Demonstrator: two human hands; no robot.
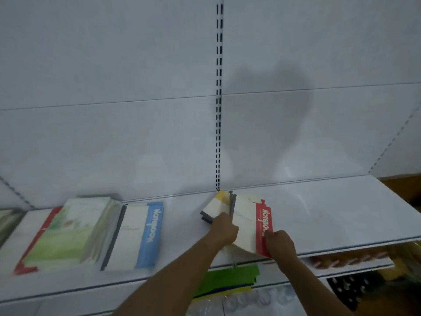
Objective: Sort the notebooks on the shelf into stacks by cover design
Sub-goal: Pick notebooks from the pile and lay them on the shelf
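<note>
While both arms reach forward over the white shelf (319, 213), the left hand (224, 229) curls its grip around the near edge of a yellow-cornered notebook (216, 206) that has a dark spine, and the right hand (281, 244) pinches the near corner of a red-banded notebook (263, 226) printed with the word NOTEBOOK. These two lie side by side at the middle of the shelf, fanned slightly apart, with further dark spines showing between them; how many books sit in that small pile cannot be told. The red-banded one overhangs the front lip of the shelf at its near end. Well apart to the left, a blue-banded notebook (136, 233) lies flat on top of a stack, and just beside it, overlapping its dark spine, sits a thick stack topped by a green watercolour cover (68, 231). Under that stack a red-edged cover (34, 242) pokes out at the left side and the near corner. At the far left edge another greenish stack (9, 222) is only partly in view. Behind the shelf rises a white back panel with a slotted upright (219, 94), and a shadow falls across the panel to the right of it. Below the shelf, green and yellow packets (227, 281) show on a lower level, blurred.
</note>
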